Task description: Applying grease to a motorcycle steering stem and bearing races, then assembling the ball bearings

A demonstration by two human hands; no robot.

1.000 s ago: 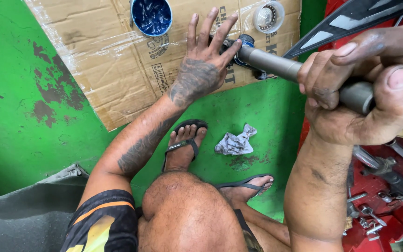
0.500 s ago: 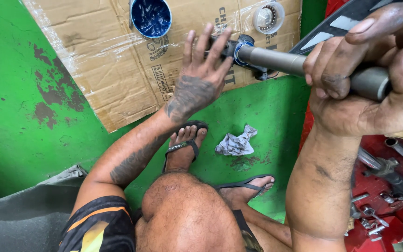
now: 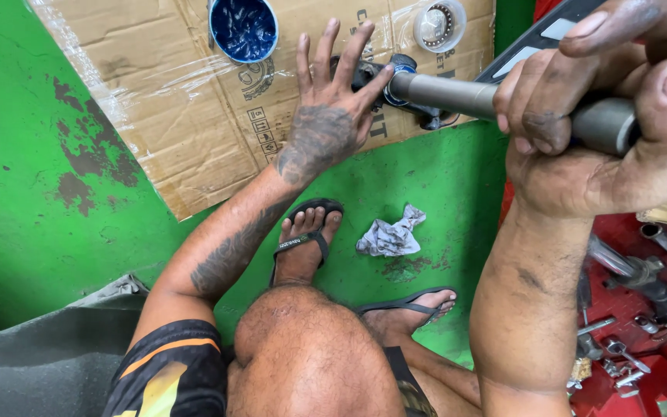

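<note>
My right hand [image 3: 611, 131] grips the near end of a grey metal shaft [image 3: 457, 94] and holds it slanting down toward the floor. The shaft's far end carries a black joint part [image 3: 395, 73] with blue grease on it, resting over a flattened cardboard sheet [image 3: 194, 116]. My left hand [image 3: 326, 116] is spread flat with fingers apart, its fingertips against that joint end.
A round tub of blue grease [image 3: 242, 27] and a clear tub holding a bearing [image 3: 438, 23] sit on the cardboard. A crumpled grey rag [image 3: 391, 235] lies on the green floor by my sandalled feet [image 3: 306, 247]. A red tray of tools [image 3: 642, 332] is at the right.
My left hand has slid down a little along the joint end. My right hand has raised its end of the shaft and shifted its grip, so the shaft lies flatter across the view.
</note>
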